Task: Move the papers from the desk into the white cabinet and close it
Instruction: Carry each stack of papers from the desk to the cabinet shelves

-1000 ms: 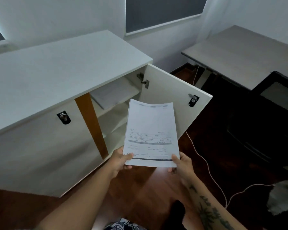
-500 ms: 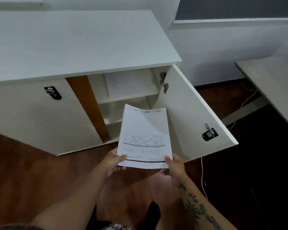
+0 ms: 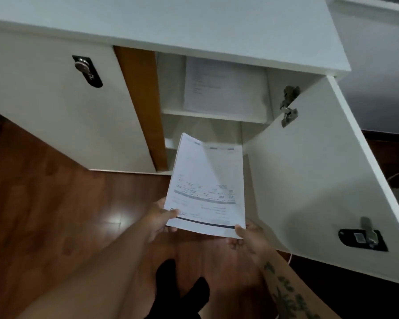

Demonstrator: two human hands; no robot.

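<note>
- The low white laminate cabinet (image 3: 171,24) fills much more of the view than a second ago, and the grey desk has dropped out of sight, so the person has closed in on it.
- Its white right-hand door (image 3: 309,180) stands swung wide as before. The opening is free, and closing is yet to do.
- The white upper shelf (image 3: 212,115) already carries a pale printed sheet (image 3: 224,88).
- The stack of white printed papers (image 3: 207,187) has advanced. Its far edge now reaches the mouth of the compartment below that shelf, not yet set down.
- The left hand (image 3: 158,217) pinches the near left corner, thumb on top, and the right hand (image 3: 251,236) grips the near right corner likewise. Both holds are unchanged.
</note>
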